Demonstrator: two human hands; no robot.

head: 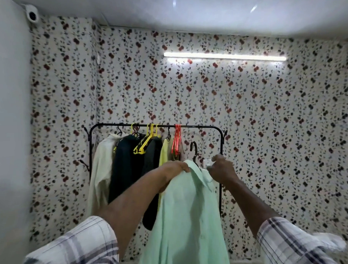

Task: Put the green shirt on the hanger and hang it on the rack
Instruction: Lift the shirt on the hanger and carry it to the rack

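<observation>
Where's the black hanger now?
Head view, centre: the black hanger sticks up from the green shirt between the left hand and right hand, below the rack.

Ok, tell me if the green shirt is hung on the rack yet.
Not hung: the green shirt's black hanger hook sits free below the rack rail.

hanger (196, 152) body hidden inside green shirt (185, 221), shirt hem cut off at bottom edge, rack (199, 127) base hidden behind arms
</observation>
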